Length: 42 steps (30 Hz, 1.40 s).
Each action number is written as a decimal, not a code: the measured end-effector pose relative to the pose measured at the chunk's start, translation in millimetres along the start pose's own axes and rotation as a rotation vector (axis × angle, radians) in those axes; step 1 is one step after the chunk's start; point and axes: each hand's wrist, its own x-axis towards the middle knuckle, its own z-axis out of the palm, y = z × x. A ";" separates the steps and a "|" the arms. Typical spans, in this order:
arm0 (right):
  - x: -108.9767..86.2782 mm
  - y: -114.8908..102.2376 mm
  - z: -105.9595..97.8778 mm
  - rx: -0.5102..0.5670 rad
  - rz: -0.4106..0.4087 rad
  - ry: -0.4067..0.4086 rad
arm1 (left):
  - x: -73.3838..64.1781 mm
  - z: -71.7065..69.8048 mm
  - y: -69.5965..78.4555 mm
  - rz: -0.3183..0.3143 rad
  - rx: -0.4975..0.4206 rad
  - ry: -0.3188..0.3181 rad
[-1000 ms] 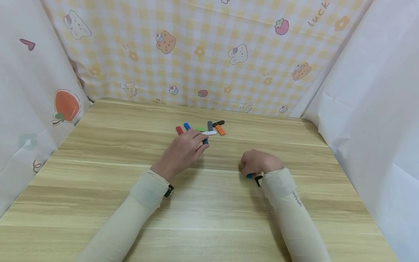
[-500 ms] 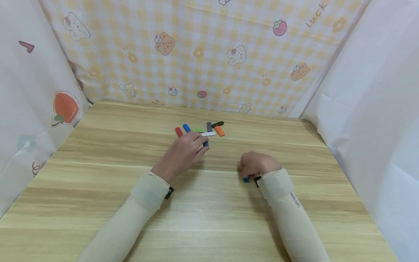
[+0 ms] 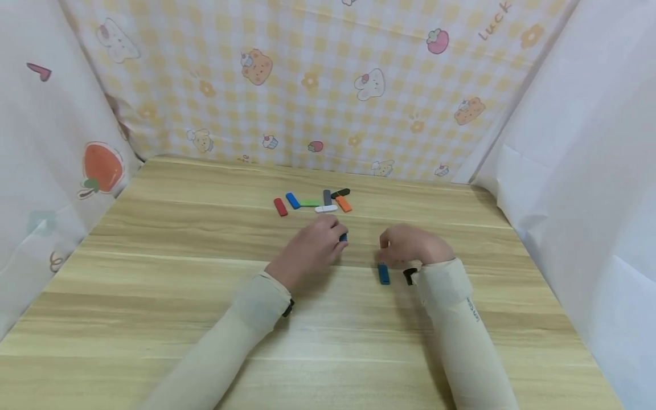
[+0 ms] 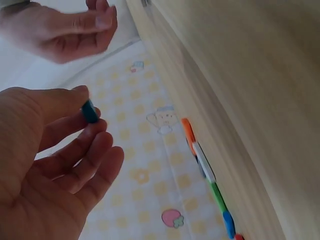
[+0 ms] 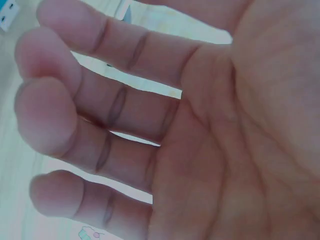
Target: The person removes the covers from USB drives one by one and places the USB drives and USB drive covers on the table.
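Observation:
My left hand (image 3: 314,246) pinches a small teal cap (image 4: 90,112) between its thumb and fingertips, over the middle of the table. The other fingers of that hand are loosely bent in the left wrist view. My right hand (image 3: 414,244) hovers just beyond a teal USB stick (image 3: 384,274) lying on the wood, its metal plug (image 5: 7,16) bare at the corner of the right wrist view. Nothing shows in the right palm, and its fingers are relaxed and slightly bent.
Several USB sticks lie together towards the back: red (image 3: 280,206), blue (image 3: 292,200), green (image 3: 310,203), grey (image 3: 327,197), white (image 3: 326,209), black (image 3: 340,193) and orange (image 3: 343,204). Curtains (image 3: 312,102) hang around the wooden table (image 3: 154,228).
The right hand has let go of the teal USB stick, which now lies on the table. The left hand has moved right and nearer with the cap, uncovering the red, blue and green sticks.

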 end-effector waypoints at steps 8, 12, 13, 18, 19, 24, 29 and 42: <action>-1.8 3.4 -9.1 -0.019 -0.022 0.087 | 21.7 15.4 24.7 -0.118 -0.054 -0.192; -2.5 7.0 -10.8 -0.005 -0.021 0.098 | 31.2 23.3 34.6 -0.138 -0.074 -0.274; -2.6 7.7 -11.0 -0.005 -0.019 0.104 | 33.1 25.4 36.6 -0.138 -0.078 -0.288; -4.1 10.6 -11.5 -0.004 -0.023 0.126 | 37.6 37.5 46.3 -0.120 -0.100 -0.334; -4.4 10.7 -11.5 -0.002 -0.025 0.127 | 37.5 40.2 47.9 -0.105 -0.090 -0.331; -4.0 10.6 -11.6 0.005 -0.033 0.121 | 36.6 48.1 54.2 -0.057 -0.028 -0.331; -3.3 10.9 -11.4 0.012 -0.021 0.118 | 38.9 50.7 58.0 -0.061 -0.001 -0.355; -4.2 11.9 -11.6 0.028 -0.020 0.096 | 41.5 58.1 67.0 0.007 0.168 -0.320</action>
